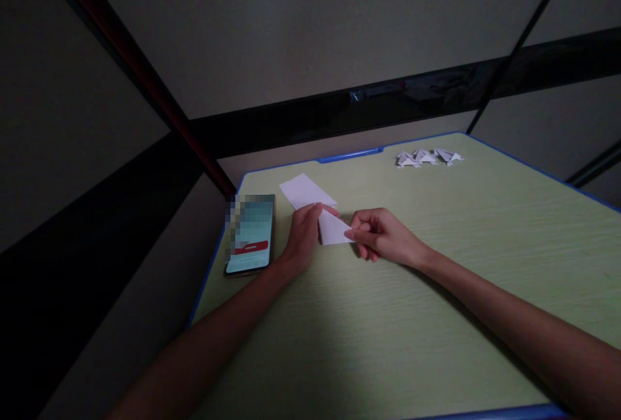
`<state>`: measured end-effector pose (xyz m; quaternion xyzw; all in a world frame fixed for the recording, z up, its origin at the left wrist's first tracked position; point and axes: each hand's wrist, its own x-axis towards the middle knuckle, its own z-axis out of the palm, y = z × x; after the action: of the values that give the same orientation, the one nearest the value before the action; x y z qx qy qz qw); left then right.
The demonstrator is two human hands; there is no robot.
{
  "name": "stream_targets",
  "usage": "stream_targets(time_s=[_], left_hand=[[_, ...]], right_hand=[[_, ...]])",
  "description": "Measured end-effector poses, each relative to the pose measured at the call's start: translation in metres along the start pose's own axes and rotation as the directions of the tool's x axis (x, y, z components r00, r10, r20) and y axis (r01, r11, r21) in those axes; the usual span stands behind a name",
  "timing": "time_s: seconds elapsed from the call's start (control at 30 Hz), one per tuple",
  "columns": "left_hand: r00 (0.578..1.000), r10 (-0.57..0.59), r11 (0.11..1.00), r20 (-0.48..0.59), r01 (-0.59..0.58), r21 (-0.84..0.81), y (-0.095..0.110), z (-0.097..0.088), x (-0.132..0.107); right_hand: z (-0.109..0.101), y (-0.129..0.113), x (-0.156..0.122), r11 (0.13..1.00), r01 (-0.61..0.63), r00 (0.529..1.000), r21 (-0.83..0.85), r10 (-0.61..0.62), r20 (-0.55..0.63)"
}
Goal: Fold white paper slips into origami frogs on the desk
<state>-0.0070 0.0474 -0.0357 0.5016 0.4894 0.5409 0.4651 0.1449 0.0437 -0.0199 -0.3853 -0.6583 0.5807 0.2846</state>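
Note:
Between my two hands is a small folded sheet of white paper (334, 229), with a slanted upper edge. My left hand (305, 232) grips its left side, thumb near the top corner. The right corner is pinched between the thumb and fingers of my right hand (378, 233). Another white sheet of paper (305, 190) lies flat on the table just beyond my left hand, which covers part of its near edge. How the far side of the held paper is folded is hidden.
A phone (250, 235) with a lit screen lies left of my left hand. Three folded paper figures (422, 158) sit in a row toward the far right of the pale wood-grain table (485, 232). Its edge is blue, and panelled walls (315, 38) rise behind it.

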Motion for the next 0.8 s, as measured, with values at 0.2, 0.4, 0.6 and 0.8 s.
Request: stream_targets(time_s=[0.2, 0.4, 0.6, 0.8], left_hand=[[0.973, 0.202, 0.966, -0.114, -0.178, 0.19, 0.012, 0.003, -0.004], [0.955, 0.217, 0.967, -0.202, -0.183, 0.176, 0.016, 0.007, -0.008], [0.993, -0.099, 0.951, -0.067, 0.074, -0.299, 0.014, 0.011, -0.008], [0.991, -0.106, 0.941, 0.077, 0.125, -0.315, 0.014, 0.004, -0.005]], right_hand=[[0.002, -0.003, 0.002, 0.998, 0.02, 0.999, 0.055, -0.022, 0.037], [0.003, -0.004, 0.003, 0.99, 0.042, 0.997, 0.133, -0.05, 0.057], [-0.001, -0.004, 0.002, 0.99, 0.072, 0.994, 0.119, -0.082, 0.077], [-0.008, -0.002, 0.001, 0.982, 0.094, 0.996, 0.165, -0.093, -0.013]])
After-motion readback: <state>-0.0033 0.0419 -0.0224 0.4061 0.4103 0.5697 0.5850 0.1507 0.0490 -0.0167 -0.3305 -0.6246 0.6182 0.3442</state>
